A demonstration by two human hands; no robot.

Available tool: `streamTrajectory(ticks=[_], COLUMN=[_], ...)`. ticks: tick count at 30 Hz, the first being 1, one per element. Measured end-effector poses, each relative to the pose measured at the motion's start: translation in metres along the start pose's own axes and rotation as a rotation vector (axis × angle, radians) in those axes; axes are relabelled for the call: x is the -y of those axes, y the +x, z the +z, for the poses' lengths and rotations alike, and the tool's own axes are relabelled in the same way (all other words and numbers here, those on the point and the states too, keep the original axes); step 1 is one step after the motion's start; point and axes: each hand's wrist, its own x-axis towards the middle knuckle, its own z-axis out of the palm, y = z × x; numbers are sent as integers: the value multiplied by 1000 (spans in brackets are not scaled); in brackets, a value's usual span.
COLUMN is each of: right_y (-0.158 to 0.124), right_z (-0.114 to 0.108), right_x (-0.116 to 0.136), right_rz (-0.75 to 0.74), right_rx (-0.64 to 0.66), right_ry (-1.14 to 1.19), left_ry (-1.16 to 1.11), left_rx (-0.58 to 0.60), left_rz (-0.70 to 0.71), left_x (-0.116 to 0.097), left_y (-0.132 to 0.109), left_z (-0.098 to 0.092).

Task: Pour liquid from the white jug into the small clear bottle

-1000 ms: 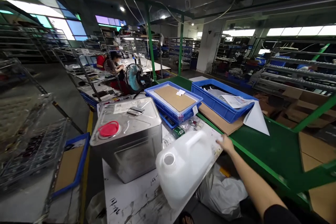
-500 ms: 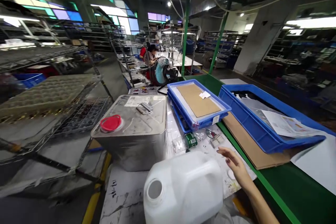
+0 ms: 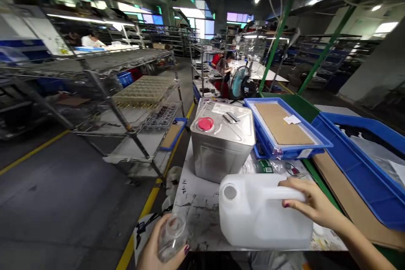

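Clasping a clear jar (image 3: 172, 238) in the left hand (image 3: 154, 245), cut off below; gripping a white jug (image 3: 248, 217) by its handle (image 3: 270, 194) with the right hand (image 3: 313, 201), over the bench (image 3: 204, 204), with contact beneath hard to discern.

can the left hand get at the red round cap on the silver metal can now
Probably not straight away: the left hand holds a round clear jar, though the way to the red cap looks free.

Left hand (image 3: 152, 251) sits low, curled; right hand (image 3: 318, 203) bends its fingers (image 3: 294, 183).
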Motion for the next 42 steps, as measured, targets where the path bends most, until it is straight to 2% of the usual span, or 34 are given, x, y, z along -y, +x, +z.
streamTrajectory(ticks=[4,8,11,16,20,24,32,42], right_y=[23,49,67,95,117,134,149,170], right_z=[3,24,42,69,92,113,148,200], right_x=[22,48,65,91,123,153,187,225], right_rz=[-112,-138,-130,-135,-142,-132,-167,-198], right_rx=[78,154,191,264,321,336,377,441], right_ry=[-126,-179,-172,-185,-220,-258,-364,-565], left_ry=[61,182,203,220,231,241,303,354], left_rx=[-52,-46,-50,-90,-89,-151,-268,-230], left_rz=[140,249,293,328,347,341,357,322], left_x=[3,9,21,46,61,74,94,136], left_y=[4,10,19,42,57,65,72,85], left_z=[-6,-14,-23,-37,-46,-57,-82,-100])
